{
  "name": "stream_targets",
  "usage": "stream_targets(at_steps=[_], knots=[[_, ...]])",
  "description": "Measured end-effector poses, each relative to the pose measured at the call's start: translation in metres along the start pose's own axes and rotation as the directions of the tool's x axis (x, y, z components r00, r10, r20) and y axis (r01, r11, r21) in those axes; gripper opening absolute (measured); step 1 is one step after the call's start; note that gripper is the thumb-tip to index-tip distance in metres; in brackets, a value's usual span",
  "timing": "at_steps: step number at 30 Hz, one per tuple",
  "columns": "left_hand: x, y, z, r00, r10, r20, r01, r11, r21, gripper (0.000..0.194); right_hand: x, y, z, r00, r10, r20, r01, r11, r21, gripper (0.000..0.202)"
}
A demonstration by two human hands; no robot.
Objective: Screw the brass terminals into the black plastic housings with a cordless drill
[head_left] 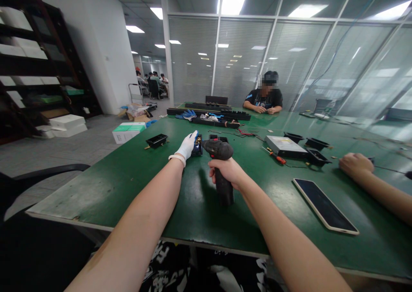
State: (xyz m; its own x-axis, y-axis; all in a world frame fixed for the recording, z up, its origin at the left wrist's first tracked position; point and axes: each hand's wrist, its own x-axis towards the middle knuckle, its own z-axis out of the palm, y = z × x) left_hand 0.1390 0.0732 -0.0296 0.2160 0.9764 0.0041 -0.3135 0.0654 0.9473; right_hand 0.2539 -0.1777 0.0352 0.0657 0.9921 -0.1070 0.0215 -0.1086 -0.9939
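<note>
My left hand, in a white glove with blue fingertips, grips a small black box-shaped part on the green table. Brass-coloured bits show on the side of that part facing the drill. My bare right hand is wrapped round the handle of a black cordless drill. The drill points left, its front end close to the black part; whether the bit touches it I cannot tell. Just behind the drill lies another black part, partly covered. A black rectangular housing lies left of my left hand.
On the right are a silver box, a screwdriver, several black housings and a phone. Another person's hand rests at the right. Long black bars and a blue glove lie farther back; a person sits beyond.
</note>
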Motion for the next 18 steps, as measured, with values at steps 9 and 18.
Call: stream_targets(at_steps=[9,18], knots=[[0.013,-0.01,-0.007,0.999,0.034,0.017,-0.035,0.998,0.052,0.055,-0.001,-0.002,0.001,1.0,0.001,0.003,-0.001,1.0,0.0,0.014],[0.006,-0.004,-0.002,1.0,0.01,-0.001,-0.01,1.0,0.004,0.051,0.0,0.0,0.0,1.0,-0.006,0.007,0.006,1.0,0.002,0.014]])
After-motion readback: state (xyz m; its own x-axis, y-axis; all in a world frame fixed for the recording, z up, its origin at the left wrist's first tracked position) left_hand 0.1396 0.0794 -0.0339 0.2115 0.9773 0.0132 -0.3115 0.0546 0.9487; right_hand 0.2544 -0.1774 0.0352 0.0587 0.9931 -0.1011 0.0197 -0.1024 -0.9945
